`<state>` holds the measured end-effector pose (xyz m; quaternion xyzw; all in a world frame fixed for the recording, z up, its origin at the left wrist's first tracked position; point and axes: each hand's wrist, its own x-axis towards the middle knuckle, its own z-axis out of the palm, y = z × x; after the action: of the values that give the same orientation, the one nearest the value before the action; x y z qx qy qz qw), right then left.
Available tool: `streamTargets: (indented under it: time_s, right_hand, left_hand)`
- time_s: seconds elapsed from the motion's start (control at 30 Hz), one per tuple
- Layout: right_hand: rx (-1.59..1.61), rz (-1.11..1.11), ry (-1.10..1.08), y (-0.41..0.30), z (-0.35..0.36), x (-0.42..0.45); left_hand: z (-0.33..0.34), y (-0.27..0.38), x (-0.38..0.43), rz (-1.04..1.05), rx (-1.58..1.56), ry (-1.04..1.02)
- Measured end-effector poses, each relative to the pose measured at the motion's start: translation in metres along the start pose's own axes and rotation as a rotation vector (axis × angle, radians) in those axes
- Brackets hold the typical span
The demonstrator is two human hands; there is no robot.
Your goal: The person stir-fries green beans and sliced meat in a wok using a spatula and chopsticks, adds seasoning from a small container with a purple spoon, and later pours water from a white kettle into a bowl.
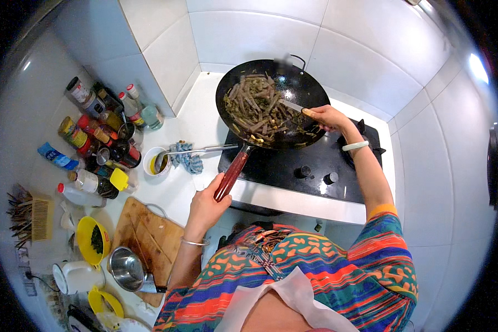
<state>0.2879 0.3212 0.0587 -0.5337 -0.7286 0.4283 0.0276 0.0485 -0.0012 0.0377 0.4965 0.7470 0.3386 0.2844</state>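
My left hand (208, 208) is closed around the dark red wooden handle (231, 174) of a black wok (311, 135), which sits tilted over the left part of the gas cooktop. In my right hand (329, 118) is a spatula (291, 105) with a light wooden grip and metal shaft; its far end is hidden in the food. Brown strips of food (253, 99) mixed with dark green bits lie mostly on the wok's left side, with a few pale yellowish pieces near its lower edge.
Left of the cooktop (274, 170) are a white bowl (146, 167) of yellow liquid with a ladle (199, 150), a checked cloth (191, 162) and several seasoning bottles (124, 152). Nearer stand a wooden cutting board (166, 232), a steel bowl (126, 267) and a yellow colander (83, 234). Tiled walls border the counter.
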Motion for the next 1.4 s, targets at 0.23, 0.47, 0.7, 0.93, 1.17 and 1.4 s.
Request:
streamTargets:
  time_s: [0.23,0.47,0.7,0.93,1.17,1.4]
  right_hand:
    - [-0.888,-0.515,0.378,-0.008,0.012,-0.064]
    - [-1.119,-0.498,0.385,-0.036,-0.002,-0.158]
    - [-1.053,-0.437,0.269,-0.082,-0.019,-0.216]
    - [-0.893,-0.38,0.239,-0.058,0.006,-0.107]
    - [-1.046,-0.643,0.428,-0.069,-0.034,-0.106]
    - [-1.259,-1.166,0.417,-0.116,-0.011,-0.114]
  left_hand:
    - [0.003,-0.004,-0.001,0.033,0.03,0.034]
    - [0.0,0.002,-0.001,0.04,0.026,0.004]
    - [0.002,-0.005,-0.002,0.063,0.035,0.023]
    - [0.002,-0.004,-0.001,0.091,-0.003,0.032]
    - [-0.001,0.0,-0.001,0.057,0.055,0.005]
    - [0.0,-0.005,-0.001,0.076,0.097,0.015]
